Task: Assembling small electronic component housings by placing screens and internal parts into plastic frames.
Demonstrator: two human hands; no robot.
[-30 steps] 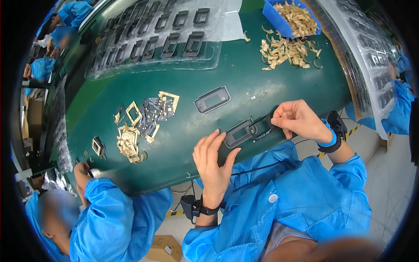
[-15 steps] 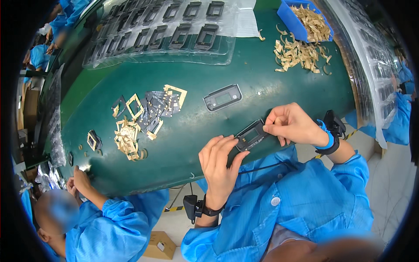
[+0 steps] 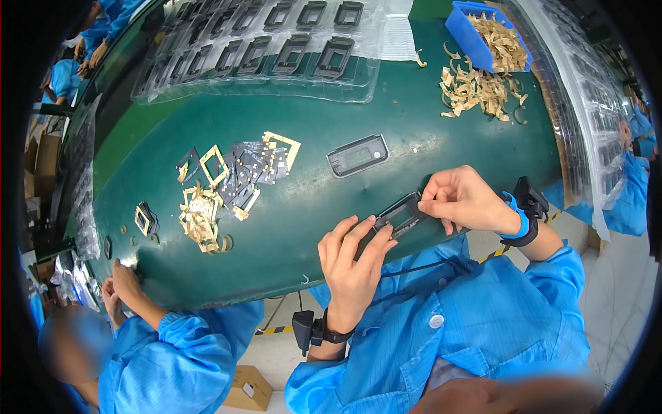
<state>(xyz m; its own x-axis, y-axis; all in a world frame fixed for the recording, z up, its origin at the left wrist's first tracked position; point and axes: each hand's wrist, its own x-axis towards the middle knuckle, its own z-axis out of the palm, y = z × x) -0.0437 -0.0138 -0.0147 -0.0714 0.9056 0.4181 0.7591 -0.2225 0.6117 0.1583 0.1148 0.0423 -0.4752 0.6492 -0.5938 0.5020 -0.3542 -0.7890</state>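
Observation:
A black plastic casing [image 3: 403,217] with a rectangular window lies at a slant near the table's front edge, between my two hands. My left hand [image 3: 350,265] grips its left end, the fingers over the top and one fingertip by the window. At the opposite end my right hand [image 3: 465,200] is closed in a pinch, thumb and forefinger against the casing's upper right corner. Whatever sits between those fingertips is too small to make out. Farther back, a second dark casing [image 3: 357,156] with a window rests flat on the green table, apart from both hands.
Clear trays [image 3: 255,90] of black casings stand at the back. A blue bin [image 3: 460,27] holds curled tan strips, with more strips [image 3: 476,93] before it. Left lie dark flat pieces [image 3: 241,169] and tan scraps [image 3: 200,221]. A co-worker's hand [image 3: 124,279] works at far left.
A finger of my left hand has come down onto the casing near its window. My right hand keeps its pinch at the right end. The whole view has shifted slightly.

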